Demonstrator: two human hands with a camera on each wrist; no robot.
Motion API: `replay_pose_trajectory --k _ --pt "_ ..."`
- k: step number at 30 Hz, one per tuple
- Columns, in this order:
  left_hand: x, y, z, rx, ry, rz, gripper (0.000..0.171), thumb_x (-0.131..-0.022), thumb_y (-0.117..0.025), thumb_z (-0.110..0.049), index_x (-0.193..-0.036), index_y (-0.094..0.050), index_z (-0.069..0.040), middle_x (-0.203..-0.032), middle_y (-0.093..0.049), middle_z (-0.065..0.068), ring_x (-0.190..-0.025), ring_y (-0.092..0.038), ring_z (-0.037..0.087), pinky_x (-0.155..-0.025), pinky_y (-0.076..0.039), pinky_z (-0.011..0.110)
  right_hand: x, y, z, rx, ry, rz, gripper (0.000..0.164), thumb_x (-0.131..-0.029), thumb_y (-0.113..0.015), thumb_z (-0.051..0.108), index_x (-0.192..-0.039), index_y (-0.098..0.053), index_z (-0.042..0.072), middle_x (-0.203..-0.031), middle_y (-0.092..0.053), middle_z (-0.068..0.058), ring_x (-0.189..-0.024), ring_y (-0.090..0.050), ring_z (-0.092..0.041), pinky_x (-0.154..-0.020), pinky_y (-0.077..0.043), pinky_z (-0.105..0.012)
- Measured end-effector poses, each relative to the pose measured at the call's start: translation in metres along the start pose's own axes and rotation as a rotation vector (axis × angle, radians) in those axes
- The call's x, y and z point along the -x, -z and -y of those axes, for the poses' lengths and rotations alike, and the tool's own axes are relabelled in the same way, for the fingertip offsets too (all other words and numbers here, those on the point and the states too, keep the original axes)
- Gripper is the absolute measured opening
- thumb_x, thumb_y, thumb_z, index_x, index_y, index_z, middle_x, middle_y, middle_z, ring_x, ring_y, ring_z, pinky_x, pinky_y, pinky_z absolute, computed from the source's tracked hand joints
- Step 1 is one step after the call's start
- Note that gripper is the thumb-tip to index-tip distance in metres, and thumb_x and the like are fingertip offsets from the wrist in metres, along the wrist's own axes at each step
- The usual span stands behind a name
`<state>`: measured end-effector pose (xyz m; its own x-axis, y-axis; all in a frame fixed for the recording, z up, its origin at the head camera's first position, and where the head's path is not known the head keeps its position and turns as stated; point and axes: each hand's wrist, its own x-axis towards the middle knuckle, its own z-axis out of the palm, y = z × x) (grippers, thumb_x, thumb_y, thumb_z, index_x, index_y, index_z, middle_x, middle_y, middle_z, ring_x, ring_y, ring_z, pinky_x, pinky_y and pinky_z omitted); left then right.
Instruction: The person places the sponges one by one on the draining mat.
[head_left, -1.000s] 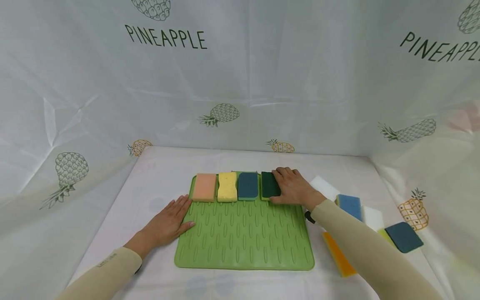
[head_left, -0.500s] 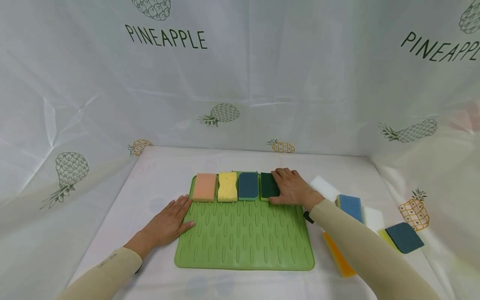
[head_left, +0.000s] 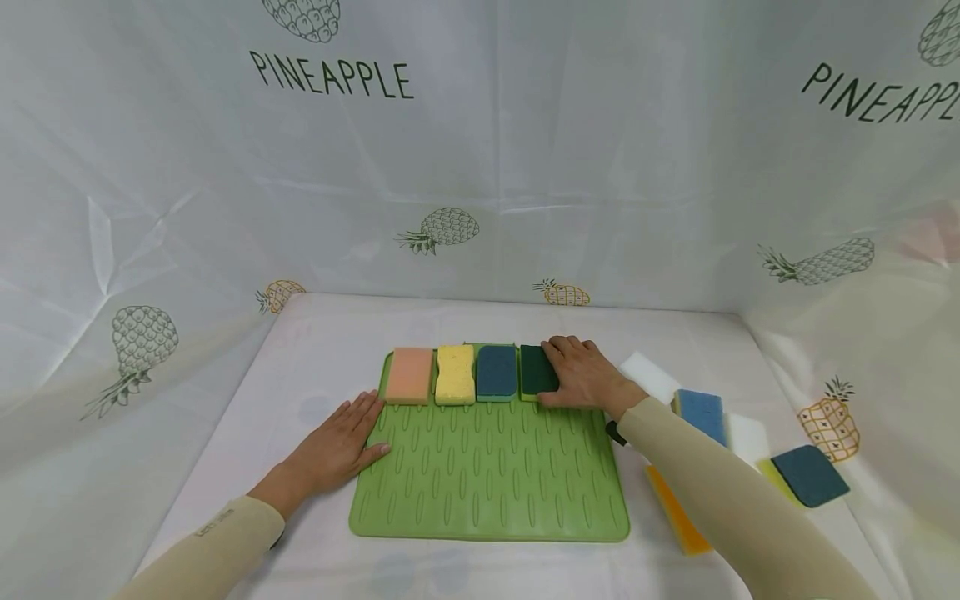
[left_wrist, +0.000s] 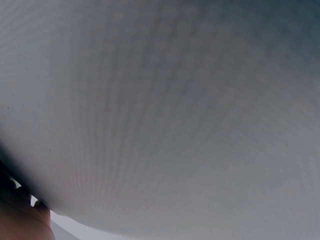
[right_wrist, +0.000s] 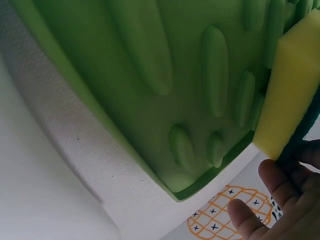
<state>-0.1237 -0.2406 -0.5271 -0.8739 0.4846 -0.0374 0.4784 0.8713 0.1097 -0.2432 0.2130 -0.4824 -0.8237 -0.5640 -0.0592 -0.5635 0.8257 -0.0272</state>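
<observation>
My right hand (head_left: 583, 375) spans the right part of a sponge with a dark green scouring top (head_left: 537, 372), thumb at its near edge and fingers at its far edge. The right wrist view shows its yellow foam side (right_wrist: 291, 85) on the ribbed green silicone mat (head_left: 487, 483), with fingertips (right_wrist: 272, 175) at one end. My left hand (head_left: 336, 446) lies flat across the mat's left edge, holding nothing. Along the mat's far edge, left of the green-topped sponge, sit a peach sponge (head_left: 409, 375), a yellow wavy-sided sponge (head_left: 455, 375) and a blue-topped sponge (head_left: 497, 372).
Right of the mat lie two white sponges (head_left: 649, 377), a blue-topped sponge (head_left: 699, 412), an orange sponge (head_left: 678, 512) partly under the right sleeve, and a dark-topped yellow sponge (head_left: 810, 475). A pineapple-printed sheet (head_left: 525, 167) hangs behind. Cloth fills most of the left wrist view.
The green-topped sponge has slid slightly left with my right hand, narrowing the gap to the blue-topped one. My left hand has stayed still.
</observation>
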Motion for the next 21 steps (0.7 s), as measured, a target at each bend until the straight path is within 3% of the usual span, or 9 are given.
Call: replay_pose_trajectory --k 13,21 --pt "-0.002 -0.005 0.001 0.001 0.005 0.014 0.084 -0.109 -0.049 -0.056 -0.164 -0.028 0.004 -0.172 -0.027 0.023 -0.16 -0.028 0.04 -0.129 -0.028 0.056 0.003 0.01 -0.003 -0.058 -0.061 0.055 0.109 -0.092 -0.063 0.072 -0.167 -0.026 0.002 -0.168 -0.035 -0.023 -0.15 -0.04 -0.047 -0.118 -0.037 -0.068" --pt "-0.001 -0.002 0.001 -0.005 -0.001 -0.001 0.082 -0.109 -0.051 -0.053 -0.163 -0.031 0.006 -0.17 -0.03 0.024 -0.158 -0.03 0.041 -0.128 -0.031 0.057 0.02 0.034 -0.03 -0.016 -0.056 -0.131 0.086 -0.099 -0.068 0.056 -0.16 -0.042 0.001 -0.16 -0.046 -0.023 -0.144 -0.046 -0.045 -0.117 -0.038 -0.066"
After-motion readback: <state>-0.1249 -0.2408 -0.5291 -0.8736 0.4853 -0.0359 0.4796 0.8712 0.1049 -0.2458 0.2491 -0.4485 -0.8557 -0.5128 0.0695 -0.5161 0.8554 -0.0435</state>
